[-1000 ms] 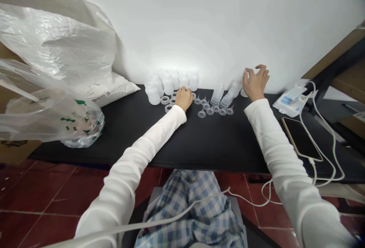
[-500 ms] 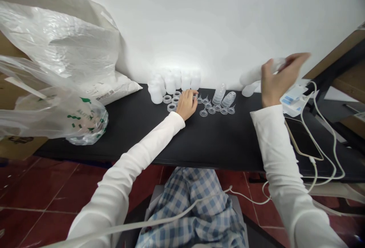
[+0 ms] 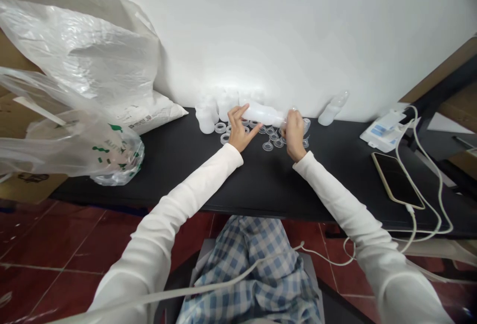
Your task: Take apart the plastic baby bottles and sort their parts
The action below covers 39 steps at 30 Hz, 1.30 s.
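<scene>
Bottle [image 3: 264, 114], probably light and slippery, best held mid-body: your right hand [image 3: 294, 134] clenches its 3 o'clock end; your left hand [image 3: 240, 129], fingers spread, at 9 o'clock, grip unclear

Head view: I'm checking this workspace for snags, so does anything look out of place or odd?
Yes: a white cable trails across the person's lap, an odd route because it might snag. The lone bottle near the wall also slants, though the wide view may exaggerate that. I see nothing spilled or damaged.
</scene>
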Available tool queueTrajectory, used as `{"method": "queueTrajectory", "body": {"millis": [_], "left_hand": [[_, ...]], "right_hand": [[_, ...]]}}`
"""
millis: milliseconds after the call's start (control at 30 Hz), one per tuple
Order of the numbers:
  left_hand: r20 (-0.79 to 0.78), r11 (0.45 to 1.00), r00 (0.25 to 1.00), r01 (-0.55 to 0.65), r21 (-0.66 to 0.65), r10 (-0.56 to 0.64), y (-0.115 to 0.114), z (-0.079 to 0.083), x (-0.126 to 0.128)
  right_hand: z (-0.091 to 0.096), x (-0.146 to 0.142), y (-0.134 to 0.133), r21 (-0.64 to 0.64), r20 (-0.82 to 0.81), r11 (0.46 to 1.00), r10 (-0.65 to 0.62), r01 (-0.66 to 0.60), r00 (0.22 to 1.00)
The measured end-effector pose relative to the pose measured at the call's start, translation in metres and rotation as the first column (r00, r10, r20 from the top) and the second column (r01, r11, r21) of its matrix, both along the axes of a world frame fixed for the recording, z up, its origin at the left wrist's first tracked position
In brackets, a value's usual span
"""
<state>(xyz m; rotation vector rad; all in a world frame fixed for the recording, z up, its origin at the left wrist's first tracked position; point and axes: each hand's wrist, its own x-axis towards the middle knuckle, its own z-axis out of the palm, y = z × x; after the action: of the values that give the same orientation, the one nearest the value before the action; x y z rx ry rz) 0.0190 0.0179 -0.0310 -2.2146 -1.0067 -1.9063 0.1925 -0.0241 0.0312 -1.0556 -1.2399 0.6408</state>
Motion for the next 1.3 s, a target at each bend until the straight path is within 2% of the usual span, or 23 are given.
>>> {"method": "queueTrajectory", "body": {"millis": [100,233,367,433,533,633,700,800,900,1000,1133,1200,1300], "left_hand": [[-0.102,0.999,0.994,0.036,0.035,-0.032,0.003,0.014,-0.020],[-0.198,0.996,0.976,0.090,-0.004,-0.089,0.002,0.023,-0.032],[-0.253,0.993,0.962,0.087,-0.081,-0.105,-0.002,0.022,-0.030],[-0.263,0.987,0.957,0.088,-0.135,-0.121,-0.007,0.024,-0.027],[-0.214,0.968,0.963,0.117,-0.221,-0.166,-0.016,0.031,-0.023],[-0.063,0.929,0.976,0.178,-0.324,-0.209,-0.020,0.036,-0.019],[0.094,0.879,0.968,0.250,-0.406,-0.233,-0.018,0.034,-0.017],[0.324,0.792,0.922,0.356,-0.496,-0.211,-0.009,0.029,-0.016],[0.469,0.753,0.879,0.368,-0.546,-0.090,-0.002,0.027,-0.019],[0.501,0.755,0.866,0.324,-0.570,0.007,0.001,0.029,-0.023],[0.441,0.783,0.897,0.266,-0.562,0.012,0.002,0.028,-0.025],[0.388,0.826,0.922,0.229,-0.515,-0.014,0.003,0.025,-0.025],[0.294,0.907,0.953,0.186,-0.377,-0.072,0.000,0.022,-0.026]], "right_hand": [[-0.008,-0.001,0.002,-0.202,-0.189,0.975,0.053,-0.091,0.980],[-0.012,-0.001,0.002,-0.249,-0.187,0.962,0.063,-0.110,0.980],[-0.018,0.005,0.007,-0.158,0.000,0.986,-0.046,0.045,0.999],[-0.022,0.009,0.009,-0.078,0.132,0.987,-0.129,0.140,0.983],[-0.027,0.014,0.010,0.036,0.297,0.972,-0.233,0.233,0.926],[-0.033,0.022,0.011,0.169,0.470,0.953,-0.301,0.250,0.830],[-0.035,0.031,0.012,0.298,0.607,0.938,-0.331,0.180,0.722],[-0.034,0.044,0.017,0.446,0.759,0.892,-0.336,-0.069,0.558],[-0.030,0.051,0.022,0.466,0.803,0.858,-0.307,-0.218,0.510],[-0.029,0.050,0.024,0.447,0.820,0.853,-0.272,-0.269,0.503],[-0.028,0.045,0.018,0.443,0.826,0.850,-0.263,-0.286,0.499],[-0.026,0.044,0.013,0.390,0.833,0.870,-0.193,-0.304,0.518],[-0.022,0.043,0.007,0.277,0.828,0.912,-0.066,-0.303,0.557]]}}
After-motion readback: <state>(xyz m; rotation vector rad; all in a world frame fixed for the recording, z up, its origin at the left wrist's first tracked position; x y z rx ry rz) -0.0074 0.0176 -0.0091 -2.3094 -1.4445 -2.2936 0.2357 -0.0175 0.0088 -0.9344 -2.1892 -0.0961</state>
